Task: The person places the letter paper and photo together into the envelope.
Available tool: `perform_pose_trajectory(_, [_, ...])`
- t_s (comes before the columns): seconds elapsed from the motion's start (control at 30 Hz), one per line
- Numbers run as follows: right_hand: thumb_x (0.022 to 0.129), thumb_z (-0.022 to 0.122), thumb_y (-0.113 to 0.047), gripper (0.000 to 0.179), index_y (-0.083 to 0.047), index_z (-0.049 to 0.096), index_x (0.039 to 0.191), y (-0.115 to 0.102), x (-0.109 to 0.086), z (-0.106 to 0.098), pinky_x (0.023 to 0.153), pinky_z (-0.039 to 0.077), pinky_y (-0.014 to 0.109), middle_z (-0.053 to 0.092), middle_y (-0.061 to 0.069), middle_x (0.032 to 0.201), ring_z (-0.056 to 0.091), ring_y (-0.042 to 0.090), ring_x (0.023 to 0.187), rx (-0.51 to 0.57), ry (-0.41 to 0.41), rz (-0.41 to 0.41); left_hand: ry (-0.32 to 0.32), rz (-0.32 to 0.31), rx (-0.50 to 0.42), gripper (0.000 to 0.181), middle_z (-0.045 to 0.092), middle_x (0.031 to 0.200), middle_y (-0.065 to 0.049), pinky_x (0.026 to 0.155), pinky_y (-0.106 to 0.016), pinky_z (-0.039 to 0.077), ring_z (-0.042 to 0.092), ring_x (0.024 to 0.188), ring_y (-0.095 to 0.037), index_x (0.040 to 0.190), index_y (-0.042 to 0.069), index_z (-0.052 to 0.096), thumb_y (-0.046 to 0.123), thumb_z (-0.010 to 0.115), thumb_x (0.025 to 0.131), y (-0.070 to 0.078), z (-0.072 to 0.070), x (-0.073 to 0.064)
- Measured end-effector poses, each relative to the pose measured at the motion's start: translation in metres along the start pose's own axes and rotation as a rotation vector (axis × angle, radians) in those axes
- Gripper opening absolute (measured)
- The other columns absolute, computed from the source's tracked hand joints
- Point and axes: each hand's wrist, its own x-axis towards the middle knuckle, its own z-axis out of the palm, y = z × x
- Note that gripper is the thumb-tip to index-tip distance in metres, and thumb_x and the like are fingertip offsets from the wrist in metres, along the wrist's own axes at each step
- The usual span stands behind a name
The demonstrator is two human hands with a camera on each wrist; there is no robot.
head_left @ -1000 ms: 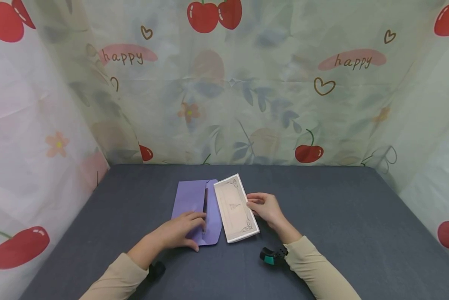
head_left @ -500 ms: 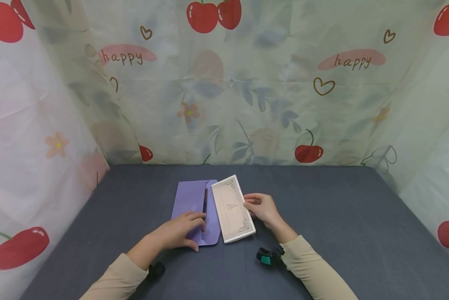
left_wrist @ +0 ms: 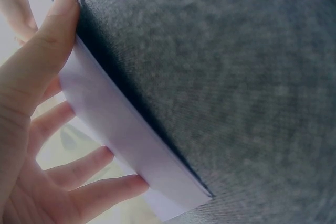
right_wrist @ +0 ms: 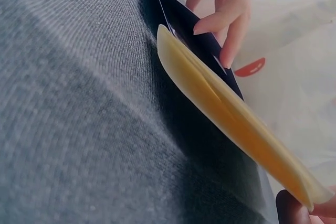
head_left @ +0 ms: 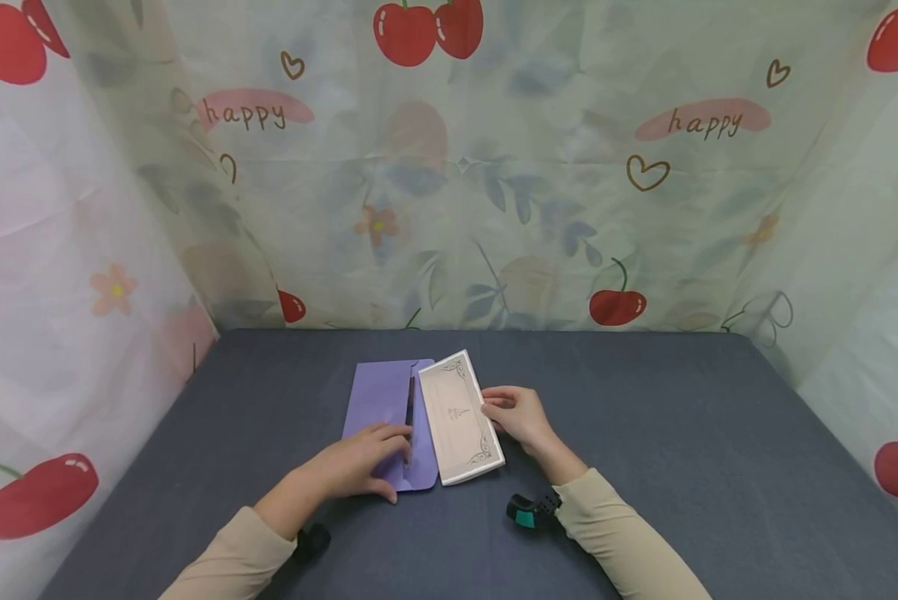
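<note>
A purple envelope (head_left: pixel 381 387) lies on the dark table with its long slit facing right. My left hand (head_left: pixel 365 460) rests on its near part, fingertips at the slit and thumb by the near edge. In the left wrist view the fingers touch the envelope's pale panel (left_wrist: pixel 121 124). At the right, my right hand (head_left: pixel 522 417) pinches a cream folded card (head_left: pixel 455 421) with ornate printed corners by its right edge. The card leans, its left edge over the envelope's flap. The right wrist view shows the card (right_wrist: pixel 220 108) edge-on, next to the gaping envelope mouth (right_wrist: pixel 184 17).
The table (head_left: pixel 644 500) is covered in dark grey cloth. A printed curtain (head_left: pixel 464 208) with cherries and hearts hangs around its back and sides. Black wrist straps, one with a green part (head_left: pixel 525 518), sit below the sleeves.
My right hand has moved a little to the left with the folded card, bringing it further over the envelope's flap. The left hand and envelope have stayed in place.
</note>
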Motion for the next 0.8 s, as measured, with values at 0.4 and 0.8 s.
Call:
perform_pose_trajectory(0.4, [0.081,0.064,0.0,0.026,0.002,0.066,0.107,-0.0027,0.0016,0.0059,0.059,0.055,0.023,0.069,0.018,0.095,0.063,0.008,0.066,-0.033,0.009,-0.015,0.014,0.018,-0.004,0.044,0.049,0.137,-0.014,0.101,-0.047,0.041,0.047,0.125,-0.033,0.103,0.014,0.056,0.035,0.077,0.07,-0.0007,-0.0001,-0.0002])
perform_pose_trajectory(0.8, [0.081,0.065,-0.001,0.025,0.002,0.066,0.106,-0.0042,0.0028,0.008,0.061,0.056,0.025,0.068,0.018,0.095,0.063,0.009,0.067,-0.057,0.004,-0.005,0.012,0.018,-0.004,0.043,0.049,0.137,-0.014,0.101,-0.047,0.041,0.047,0.125,-0.033,0.102,0.014,0.056,0.035,0.077,0.07,-0.0016,0.0006,-0.0002])
